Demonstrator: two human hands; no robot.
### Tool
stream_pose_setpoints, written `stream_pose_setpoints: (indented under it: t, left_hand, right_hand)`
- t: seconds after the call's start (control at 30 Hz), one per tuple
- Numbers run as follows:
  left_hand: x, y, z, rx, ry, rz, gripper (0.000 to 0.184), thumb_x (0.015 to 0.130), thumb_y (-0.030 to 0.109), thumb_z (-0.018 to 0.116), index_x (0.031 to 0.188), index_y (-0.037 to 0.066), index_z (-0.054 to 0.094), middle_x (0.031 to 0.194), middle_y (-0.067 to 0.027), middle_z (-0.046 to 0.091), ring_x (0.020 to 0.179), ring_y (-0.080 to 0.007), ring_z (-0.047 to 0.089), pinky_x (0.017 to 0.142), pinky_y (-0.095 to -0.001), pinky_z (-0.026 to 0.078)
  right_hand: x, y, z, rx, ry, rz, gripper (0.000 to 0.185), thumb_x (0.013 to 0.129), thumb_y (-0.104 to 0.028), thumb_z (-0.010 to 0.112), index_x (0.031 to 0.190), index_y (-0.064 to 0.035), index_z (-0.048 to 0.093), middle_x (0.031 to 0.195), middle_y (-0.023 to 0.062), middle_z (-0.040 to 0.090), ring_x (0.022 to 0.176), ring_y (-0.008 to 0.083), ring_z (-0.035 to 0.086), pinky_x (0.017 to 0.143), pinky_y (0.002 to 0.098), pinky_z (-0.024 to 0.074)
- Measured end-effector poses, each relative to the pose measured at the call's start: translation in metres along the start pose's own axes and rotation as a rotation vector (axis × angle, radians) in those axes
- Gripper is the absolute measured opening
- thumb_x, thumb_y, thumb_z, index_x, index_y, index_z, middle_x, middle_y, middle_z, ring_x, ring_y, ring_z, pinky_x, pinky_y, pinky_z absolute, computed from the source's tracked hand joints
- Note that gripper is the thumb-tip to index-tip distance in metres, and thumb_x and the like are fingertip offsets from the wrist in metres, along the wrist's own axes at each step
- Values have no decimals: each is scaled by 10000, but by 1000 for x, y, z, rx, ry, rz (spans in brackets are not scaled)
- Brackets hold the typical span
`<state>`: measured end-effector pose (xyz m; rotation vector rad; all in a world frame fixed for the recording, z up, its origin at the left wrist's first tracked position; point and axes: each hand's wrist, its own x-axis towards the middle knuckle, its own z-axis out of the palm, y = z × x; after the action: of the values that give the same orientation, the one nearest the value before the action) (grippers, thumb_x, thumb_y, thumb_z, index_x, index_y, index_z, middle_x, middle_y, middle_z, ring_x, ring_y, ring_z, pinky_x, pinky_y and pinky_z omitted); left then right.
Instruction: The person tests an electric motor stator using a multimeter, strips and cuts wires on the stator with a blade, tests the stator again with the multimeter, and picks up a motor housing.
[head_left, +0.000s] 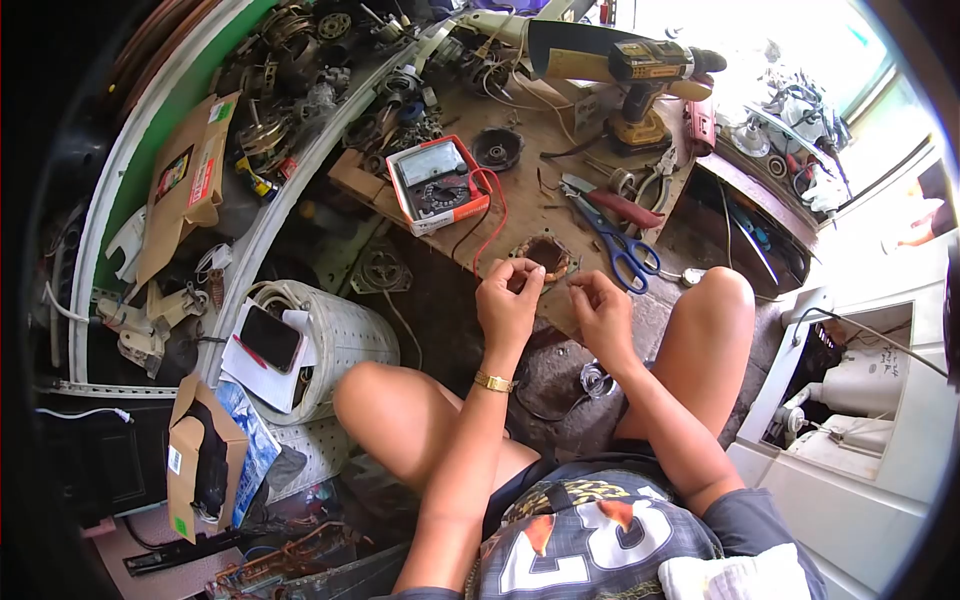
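Observation:
A ring-shaped copper coil (541,256) lies at the front edge of the wooden bench. My left hand (513,292), with a gold watch on its wrist, is pinched at the coil's near left side; what its fingers hold is too small to name. Just right of the coil, my right hand (598,305) has thumb and fingertips pressed together on something too small to make out. Behind the coil stands an analog multimeter (437,185) in a red and white box, with red and black leads running toward the coil. Blue-handled scissors (622,243) lie to the right.
Pliers (657,185) and a yellow cordless drill (641,95) are at the bench's back right. Motor parts crowd the left shelf. A white perforated drum (345,335) bears a phone (270,338) and papers. A white appliance (850,400) stands at the right.

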<state>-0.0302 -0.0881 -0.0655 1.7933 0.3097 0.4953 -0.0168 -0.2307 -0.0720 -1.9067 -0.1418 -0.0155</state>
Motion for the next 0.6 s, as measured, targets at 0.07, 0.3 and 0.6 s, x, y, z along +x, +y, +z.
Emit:
stream_pose_setpoints:
  t: [0.07,0.3,0.6]
  left_hand:
    - [0,0,0,12,1,4,102,839,83,712,844,-11,672,769,10,600,683,-54,578,633,-225,463]
    - [0,1,0,20,9,9,106,838,85,712,839,-13,672,760,3,599,684,-61,582,635,-230,466]
    - [0,1,1,40,23,32,103,822,92,725,833,2,675,766,-25,587,636,-87,591,587,-252,464]
  right_hand:
    - [0,4,1,-10,7,-1,123,851,-103,625,938,-22,656,586,101,563,505,164,526,512,321,414]
    - [-1,1,0,7,3,38,124,847,-103,631,937,-23,660,590,95,567,520,151,528,514,315,416]
    - [0,7,2,48,23,-2,126,849,-93,638,950,-23,665,583,74,553,514,119,510,507,298,419]
